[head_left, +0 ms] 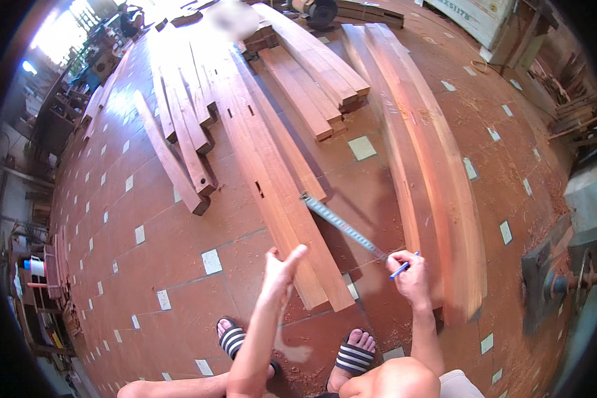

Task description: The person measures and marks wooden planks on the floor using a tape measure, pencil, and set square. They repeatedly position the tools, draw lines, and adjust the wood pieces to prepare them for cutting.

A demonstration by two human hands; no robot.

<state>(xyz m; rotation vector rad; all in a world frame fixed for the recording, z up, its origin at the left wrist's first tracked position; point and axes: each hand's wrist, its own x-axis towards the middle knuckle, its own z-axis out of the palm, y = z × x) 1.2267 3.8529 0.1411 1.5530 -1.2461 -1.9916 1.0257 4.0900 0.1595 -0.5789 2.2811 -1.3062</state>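
Both hands [283,270], tape [343,226] in right [412,278], bucket [38,267] perhaps

The left forearm [253,341] reaches forward, the left hand [280,270] loosely spread, thumb stretched toward the right. The right forearm [427,341] leads to the right hand [411,275], fingers curled into a closed grip. The feet [362,339] stand apart.

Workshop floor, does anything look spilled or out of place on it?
Yes: loose wood shavings lie scattered on the floor to the right of the rightmost long boards, looking like unswept litter.
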